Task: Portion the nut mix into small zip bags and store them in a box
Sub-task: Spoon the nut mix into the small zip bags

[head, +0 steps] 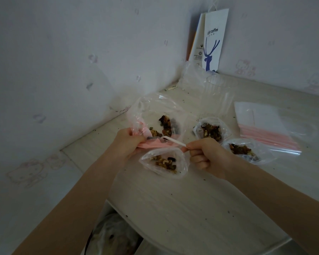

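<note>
On my feed the left hand (125, 144) sits at the left of the table (191, 208), its fingers curled round the crumpled pink-striped rim of a large clear bag (155, 107). That bag rises up and away from the hand, and a dark heap of nut mix (166, 126) lies inside it. Just below it, between the two hands, a small zip bag (164, 162) gapes open with a portion of nuts in it; I cannot tell whether the left hand holds this one too. A white spoon (175, 141) slants across from the mouth of the large bag to the right hand (206, 153), which pinches the handle end between thumb and forefinger, the other fingers tucked in. Right of that hand, two filled small bags (210, 130) (245, 150) rest on the table close together. Farther right lies a flat stack of empty bags (265, 126) with pink strips. A white paper bag (213, 43) with a blue deer leans in the back corner.
</note>
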